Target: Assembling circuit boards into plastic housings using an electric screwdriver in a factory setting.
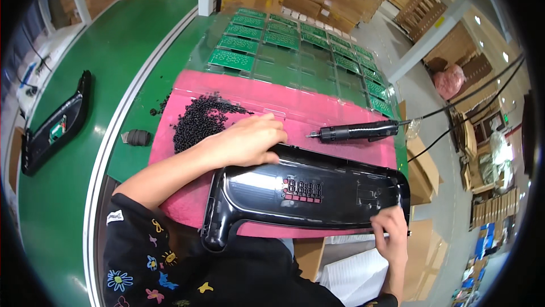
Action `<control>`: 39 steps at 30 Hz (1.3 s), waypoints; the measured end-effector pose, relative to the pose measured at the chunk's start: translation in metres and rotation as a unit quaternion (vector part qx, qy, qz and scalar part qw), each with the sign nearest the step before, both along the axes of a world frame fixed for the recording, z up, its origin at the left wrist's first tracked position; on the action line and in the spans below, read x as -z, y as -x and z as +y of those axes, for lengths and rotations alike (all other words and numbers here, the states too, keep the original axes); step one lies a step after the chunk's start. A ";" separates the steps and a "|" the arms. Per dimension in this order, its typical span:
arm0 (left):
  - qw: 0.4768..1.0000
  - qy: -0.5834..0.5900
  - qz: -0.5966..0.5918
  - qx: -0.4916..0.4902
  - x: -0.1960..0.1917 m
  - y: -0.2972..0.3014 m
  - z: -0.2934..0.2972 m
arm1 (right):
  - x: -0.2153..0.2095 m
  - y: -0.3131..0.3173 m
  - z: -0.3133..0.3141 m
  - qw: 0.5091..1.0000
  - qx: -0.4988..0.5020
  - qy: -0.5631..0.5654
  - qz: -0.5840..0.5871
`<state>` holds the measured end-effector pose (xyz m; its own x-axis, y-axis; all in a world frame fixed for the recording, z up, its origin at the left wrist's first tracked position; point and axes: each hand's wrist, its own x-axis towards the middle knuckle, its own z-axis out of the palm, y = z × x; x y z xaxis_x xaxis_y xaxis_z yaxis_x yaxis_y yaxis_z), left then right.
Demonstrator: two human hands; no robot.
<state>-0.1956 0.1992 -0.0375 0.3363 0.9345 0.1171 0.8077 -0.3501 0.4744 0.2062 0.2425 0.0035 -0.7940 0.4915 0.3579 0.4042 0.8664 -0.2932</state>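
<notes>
A long black plastic housing point(340, 185), open side up, lies across the pink mat in front of me. A digit-shaped cutout point(302, 189) in its floor lets the pink show through. My left hand point(252, 139) is closed over its far edge, thumb inside and fingers beyond the rim. At the near right end my right hand point(390, 228) is closed at the rim, fingers bent. A black electric screwdriver point(359, 131) lies beyond the housing, its bit pointing left. Beside my left wrist is a pile of small black screws point(198, 121).
Clear trays with green circuit boards point(231, 60) stand beyond the pink mat point(261, 88). Another black housing point(57, 128) holding a board rests on the green surface at left. A dark wrapped roll point(137, 137) lies near my left forearm. The screwdriver's cable point(462, 97) runs off right.
</notes>
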 end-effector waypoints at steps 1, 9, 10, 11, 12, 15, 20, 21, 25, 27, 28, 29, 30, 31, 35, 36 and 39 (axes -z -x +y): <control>0.999 -0.015 0.014 -0.039 0.002 0.003 0.001 | -0.005 0.016 0.010 0.999 -0.016 0.008 0.050; 0.979 -0.148 0.040 -0.132 0.026 0.009 -0.006 | 0.000 0.249 0.066 0.987 -0.145 -0.051 0.035; 0.978 -0.141 0.040 -0.147 0.025 0.012 -0.003 | 0.008 0.274 0.074 0.988 -0.149 -0.030 0.022; 0.978 -0.137 0.044 -0.152 0.025 0.014 -0.001 | 0.022 0.299 0.084 0.988 -0.148 -0.028 0.016; 0.975 -0.133 0.037 -0.172 0.026 0.017 0.001 | 0.035 0.322 0.094 0.990 -0.142 -0.008 0.000; 0.970 -0.147 0.017 -0.190 0.027 0.019 0.004 | 0.057 0.362 0.110 0.993 -0.103 0.015 -0.060; 0.957 -0.211 0.000 -0.200 0.036 0.020 0.002 | 0.090 0.378 0.118 0.977 -0.136 -0.110 -0.121; 0.958 -0.205 -0.001 -0.199 0.037 0.021 0.001 | 0.090 0.378 0.117 0.978 -0.135 -0.105 -0.122; 0.955 -0.194 0.006 -0.223 0.026 0.020 0.000 | 0.054 0.359 0.115 0.981 -0.144 -0.105 0.080; 0.945 -0.239 -0.009 -0.222 0.024 0.021 0.001 | 0.038 0.340 0.118 0.964 -0.200 -0.035 0.174; 0.937 -0.270 -0.049 -0.215 0.021 0.022 0.001 | 0.030 0.333 0.116 0.960 -0.192 -0.020 0.203; 0.919 -0.317 -0.077 -0.219 0.020 0.023 0.002 | 0.023 0.323 0.111 0.961 -0.181 -0.003 0.210; 0.903 -0.352 -0.070 -0.236 0.014 0.022 0.002 | 0.016 0.308 0.108 0.964 -0.172 0.007 0.204; 0.887 -0.380 -0.065 -0.254 0.008 0.021 0.002 | 0.015 0.291 0.107 0.967 -0.161 0.024 0.197; 0.913 -0.347 -0.029 -0.214 0.002 0.025 0.000 | 0.004 0.244 0.081 0.969 -0.108 0.105 0.196; 0.921 -0.337 -0.019 -0.192 -0.004 0.021 -0.005 | 0.004 0.236 0.073 0.949 -0.086 0.171 0.250; 0.935 -0.323 -0.017 -0.147 -0.015 0.014 -0.009 | 0.005 0.211 0.069 0.920 -0.037 0.238 0.310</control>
<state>-0.2095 0.1906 -0.0226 0.0609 0.7160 0.6955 0.9022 -0.3375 0.2684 -0.0045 0.3120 -0.0015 -0.5481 0.6621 0.5110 -0.0228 0.5989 -0.8005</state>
